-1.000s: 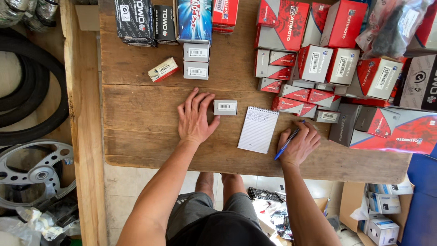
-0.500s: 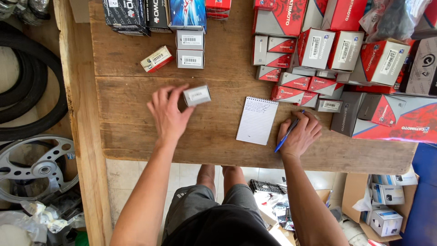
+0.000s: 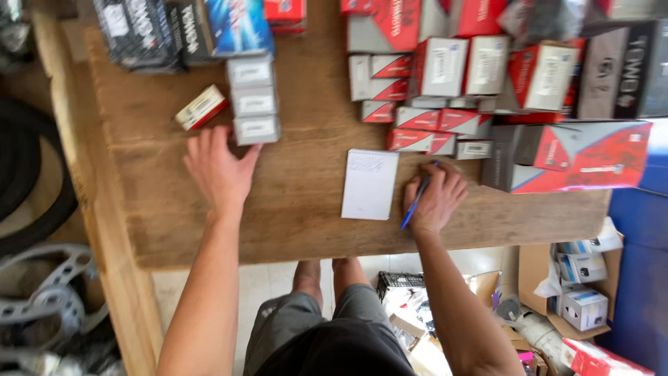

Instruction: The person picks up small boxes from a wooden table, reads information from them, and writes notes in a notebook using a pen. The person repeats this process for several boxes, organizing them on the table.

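My left hand (image 3: 219,170) lies flat on the wooden table (image 3: 299,216) with fingers spread, just left of a small grey box (image 3: 257,129). That box is the nearest of three grey boxes in a column (image 3: 252,97). A small red and cream box (image 3: 200,108) lies beyond my fingertips. My right hand (image 3: 435,198) rests on the table gripping a blue pen (image 3: 416,202), right beside a white spiral notepad (image 3: 369,184).
Red and white boxes (image 3: 445,83) crowd the table's far right, with a long red and grey box (image 3: 577,157) nearest. Dark packets (image 3: 146,31) and a blue packet (image 3: 236,24) lie at the far left. Black tyres (image 3: 31,174) and a metal sprocket (image 3: 49,299) sit at left.
My left hand carried the small grey box away from the notepad, set it at the near end of the grey box column and let go. The right hand stayed put.
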